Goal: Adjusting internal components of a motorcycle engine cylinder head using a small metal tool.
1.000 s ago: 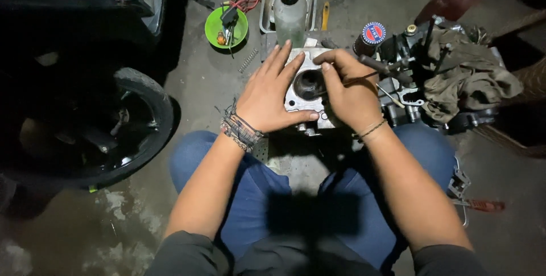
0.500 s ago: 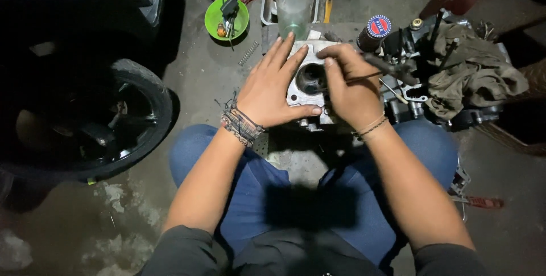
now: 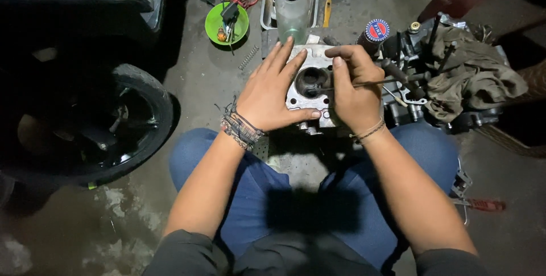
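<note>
— Where was the metal engine part?

— On the concrete floor, just beyond the person's knees, its round dark opening facing up.

— And the left hand?

— It lay flat on the part's left side, fingers spread wide and gripping nothing, thumb along the near edge.

— The right hand?

— Closed around a thin rod, pinched between thumb and fingers, over the part's right side. One end seemed to reach toward the opening, though the dim light made that hard to confirm.

— What lay around the part?

— Beyond it stood a clear bottle in a metal tray. A green bowl of small bits sat beyond and to its left, a black tyre well off to the left. To the right, an engine block was draped with an olive rag.
</note>
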